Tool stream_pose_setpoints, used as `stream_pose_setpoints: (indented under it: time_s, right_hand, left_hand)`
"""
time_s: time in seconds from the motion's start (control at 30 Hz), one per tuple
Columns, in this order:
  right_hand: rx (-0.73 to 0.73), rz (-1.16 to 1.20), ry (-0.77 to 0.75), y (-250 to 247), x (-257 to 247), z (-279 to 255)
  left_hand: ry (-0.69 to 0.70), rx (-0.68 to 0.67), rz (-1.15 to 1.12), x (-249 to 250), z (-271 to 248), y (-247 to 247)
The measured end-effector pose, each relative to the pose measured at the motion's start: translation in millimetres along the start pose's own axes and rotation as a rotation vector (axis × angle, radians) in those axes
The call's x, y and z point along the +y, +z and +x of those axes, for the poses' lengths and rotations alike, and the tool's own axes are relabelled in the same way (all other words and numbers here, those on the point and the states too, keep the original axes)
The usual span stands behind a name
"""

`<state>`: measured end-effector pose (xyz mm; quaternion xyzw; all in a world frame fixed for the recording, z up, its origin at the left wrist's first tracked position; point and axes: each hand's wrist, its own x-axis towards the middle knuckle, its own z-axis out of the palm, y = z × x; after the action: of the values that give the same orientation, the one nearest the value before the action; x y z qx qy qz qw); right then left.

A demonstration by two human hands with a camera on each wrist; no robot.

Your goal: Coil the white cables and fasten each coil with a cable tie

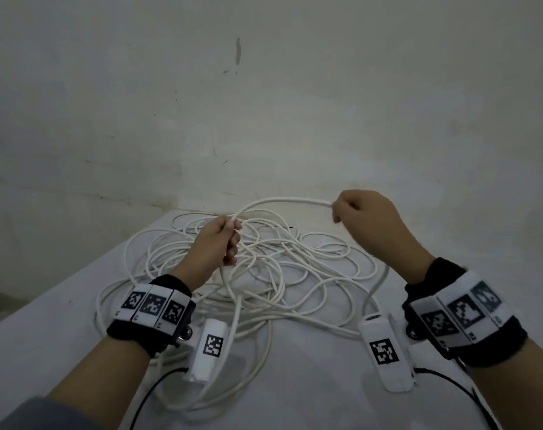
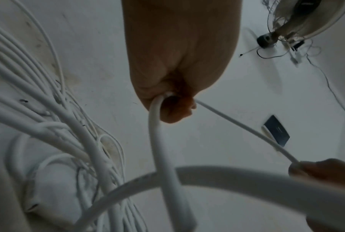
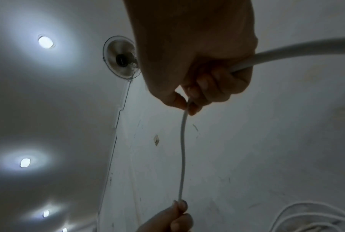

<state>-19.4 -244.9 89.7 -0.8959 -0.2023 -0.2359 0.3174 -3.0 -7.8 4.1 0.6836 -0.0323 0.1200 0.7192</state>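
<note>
Head view: white table, scuffed wall; both hands' grip clasps cable.

Scuffed white wall, white table, recessed ceiling lights, wall fan

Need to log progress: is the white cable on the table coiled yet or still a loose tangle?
Loose tangle. The white cable sprawls in irregular overlapping loops across the table; only one stretch is raised between the left hand and right hand.

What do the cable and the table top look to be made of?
Cable: apparently plastic-sheathed, smooth matte white; it bends in soft loops between left hand and right hand. Table top: matte white, possibly cloth or laminate; unclear.
</note>
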Motion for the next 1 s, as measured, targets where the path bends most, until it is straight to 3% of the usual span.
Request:
stream_pose_setpoints:
  time_s: [0.13,0.23,0.37,0.5,0.63,0.83,1.0]
  right_hand:
    - [0.266,0.157,0.007,-7.8,2.8,9.2]
    - [0.331,0.145,-0.003,-10.1,9.8,12.2]
    - [0.182,0.185,0.025,-5.5,33.7,11.2]
    - [0.149,0.276,-0.006,0.6,45.4,-0.7]
    - [0.08,0.249,-0.098,3.9,48.0,-10.2]
    - [-0.133,0.218,-0.236,15.5,40.2,-24.6]
    - [-0.372,0.084,-0.331,32.2,28.5,-36.4]
  left_hand:
    - [-0.075,-0.103,-0.111,11.8,-5.1,2.3]
    - [-0.112,-0.147,-0.214,19.2,-6.0,6.7]
    - [-0.045,-0.071,-0.39,40.0,1.7,-0.8]
    - [0.041,-0.023,-0.397,68.9,7.0,-14.0]
    - [0.115,0.005,-0.251,87.9,7.2,-21.2]
    - [0.25,0.16,0.022,77.8,5.8,-42.4]
    - [0.239,0.153,-0.218,83.0,-3.4,-37.8]
